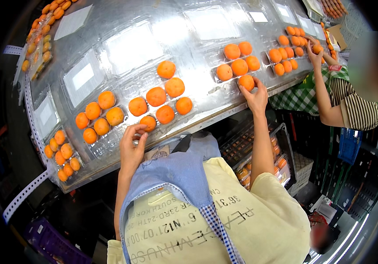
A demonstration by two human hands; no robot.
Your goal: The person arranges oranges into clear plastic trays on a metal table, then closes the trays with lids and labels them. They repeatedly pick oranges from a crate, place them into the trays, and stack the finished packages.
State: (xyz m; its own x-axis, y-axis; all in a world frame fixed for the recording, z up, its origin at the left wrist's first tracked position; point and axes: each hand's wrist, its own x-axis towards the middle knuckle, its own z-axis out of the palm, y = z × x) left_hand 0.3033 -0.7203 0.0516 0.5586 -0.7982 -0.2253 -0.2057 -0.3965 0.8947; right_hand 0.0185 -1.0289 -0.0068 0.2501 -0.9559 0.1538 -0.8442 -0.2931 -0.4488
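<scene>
My right hand point(256, 95) has its thumb and fingers around a round orange fruit point(246, 83) at the near end of a clear plastic tray. Several more fruits point(239, 67) sit in that tray's cups. Closer to my body, my left hand point(133, 145) has its fingertips against the left side of another orange fruit point(148, 122), the thumb apart below. That fruit is at the near left of a clear tray point(129, 88) with several fruits and bare cups. Left of it lies another clear tray point(101, 148), partly filled with fruit point(102, 126).
The metal table point(205, 115) has a raised near edge. Clear clamshell packs with white sheets point(134, 48) lie farther back, and a filled tray point(66, 151) sits far left. At right, a co-worker's hands point(315, 54) hold fruit above other trays. Crates point(284, 148) stand below.
</scene>
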